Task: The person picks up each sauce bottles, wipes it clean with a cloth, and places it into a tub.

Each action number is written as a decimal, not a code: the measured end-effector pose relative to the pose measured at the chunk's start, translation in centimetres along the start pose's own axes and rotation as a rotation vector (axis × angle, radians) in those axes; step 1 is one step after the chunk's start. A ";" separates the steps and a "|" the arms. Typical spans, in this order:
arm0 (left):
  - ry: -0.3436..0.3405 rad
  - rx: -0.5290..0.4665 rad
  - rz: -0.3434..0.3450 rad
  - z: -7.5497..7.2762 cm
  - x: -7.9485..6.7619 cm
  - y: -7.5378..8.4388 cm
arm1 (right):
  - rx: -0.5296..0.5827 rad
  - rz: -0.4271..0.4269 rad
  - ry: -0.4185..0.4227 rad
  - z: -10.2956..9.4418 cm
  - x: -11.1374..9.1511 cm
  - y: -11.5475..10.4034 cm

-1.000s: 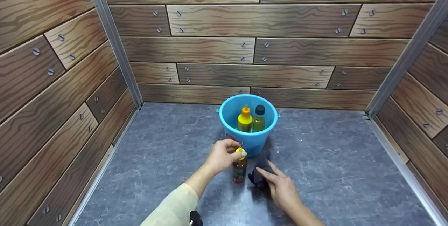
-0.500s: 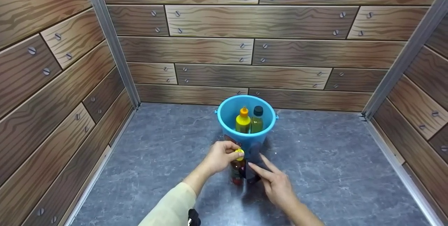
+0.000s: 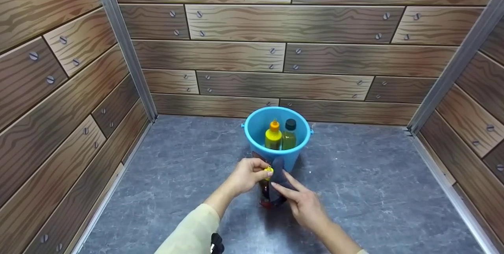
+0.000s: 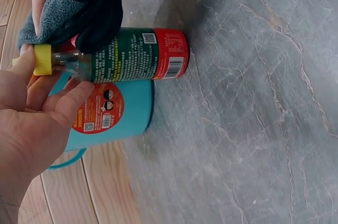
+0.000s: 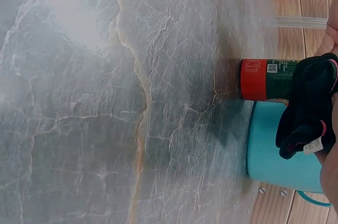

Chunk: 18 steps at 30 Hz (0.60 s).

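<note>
A brown sauce bottle (image 4: 127,52) with a green and red label stands upright in front of the blue bucket (image 3: 293,157). My left hand (image 3: 245,176) pinches its yellow cap (image 4: 43,59) between thumb and fingers. My right hand (image 3: 309,207) holds a bunched dark cloth (image 5: 309,105) with pink edging and a white tag, pressed against the bottle's side. The cloth covers part of the bottle in the head view. Inside the bucket are a yellow bottle (image 3: 273,138) with an orange nozzle and a bottle of greenish-yellow liquid (image 3: 289,138) with a black cap.
The grey marbled surface (image 3: 189,159) lies under everything. Wood-patterned walls (image 3: 244,57) enclose it at the back and both sides, with metal strips at the corners. The bucket stands close behind the hands, nearer the back wall.
My right hand has moved left with the cloth, from beside the bottle onto its side. My left hand has kept its pinch on the cap, and the bucket has stayed put.
</note>
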<state>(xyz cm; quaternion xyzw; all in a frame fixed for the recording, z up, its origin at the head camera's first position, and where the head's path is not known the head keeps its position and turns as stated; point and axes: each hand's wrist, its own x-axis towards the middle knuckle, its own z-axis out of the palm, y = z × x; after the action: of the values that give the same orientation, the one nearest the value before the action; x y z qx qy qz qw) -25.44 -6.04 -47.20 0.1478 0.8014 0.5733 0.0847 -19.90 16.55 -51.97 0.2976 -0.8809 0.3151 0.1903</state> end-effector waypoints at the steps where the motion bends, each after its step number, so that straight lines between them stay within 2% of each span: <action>1: 0.002 0.005 -0.001 0.0 0.0 0.0 | 0.000 0.000 -0.007 0.0 0.0 0.0; 14: 0.003 -0.006 -0.028 0.0 -0.1 0.0 | 0.000 -0.017 -0.058 0.8 0.3 0.5; 18: 0.000 -0.032 -0.030 0.0 0.0 0.0 | 0.001 -0.045 -0.048 0.9 0.5 0.5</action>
<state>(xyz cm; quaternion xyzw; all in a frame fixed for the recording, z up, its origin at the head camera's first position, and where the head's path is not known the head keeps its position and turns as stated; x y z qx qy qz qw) -25.41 -6.07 -47.22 0.1342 0.7942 0.5850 0.0955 -20.76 16.07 -52.60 0.3250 -0.8780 0.3040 0.1761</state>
